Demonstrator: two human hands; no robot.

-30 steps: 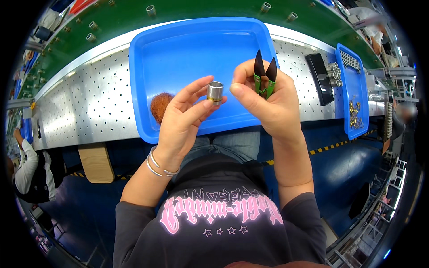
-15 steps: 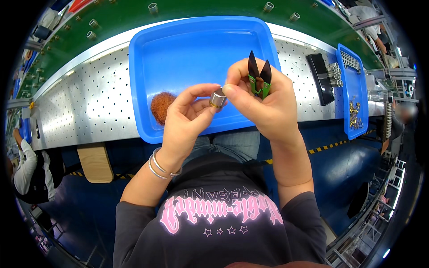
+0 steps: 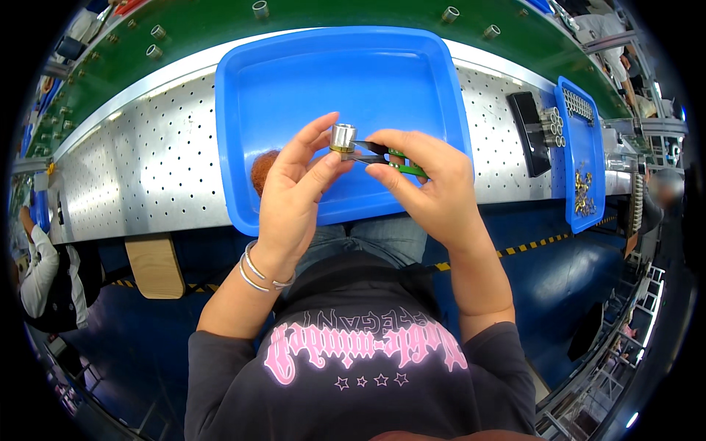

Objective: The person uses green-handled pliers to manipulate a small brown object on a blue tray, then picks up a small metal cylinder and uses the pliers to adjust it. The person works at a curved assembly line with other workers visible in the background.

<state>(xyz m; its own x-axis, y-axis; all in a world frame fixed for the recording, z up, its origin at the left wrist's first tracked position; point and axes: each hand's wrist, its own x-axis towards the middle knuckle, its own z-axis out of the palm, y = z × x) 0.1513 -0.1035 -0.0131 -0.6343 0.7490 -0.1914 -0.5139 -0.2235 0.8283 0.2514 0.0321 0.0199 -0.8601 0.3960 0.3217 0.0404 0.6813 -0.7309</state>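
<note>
My left hand (image 3: 293, 176) pinches a small shiny metal cylinder (image 3: 343, 135) with a brass-coloured lower edge, upright over a blue tray (image 3: 229, 147). In my right hand (image 3: 435, 176) is a pair of snips (image 3: 404, 163) with green handles and dark pointed blades. The blades are parted and point left, with their tips at the cylinder's lower part; whether they touch it I cannot tell. Partly hidden behind my left hand, a reddish-brown ball of tangled strands (image 3: 261, 170) lies in the tray.
Right of the tray, a black phone-like slab (image 3: 529, 136) and several metal tubes (image 3: 551, 126) lie on the perforated metal table (image 3: 162, 147). Beyond them stands a narrower blue tray (image 3: 571, 209) with small brass-coloured parts. A green conveyor (image 3: 331, 13) carrying metal cylinders runs along the back.
The snips have swung from pointing up to pointing left, with their blades now at the cylinder. My right fingers have left the cylinder's rim. My left hand has moved slightly left with the cylinder.
</note>
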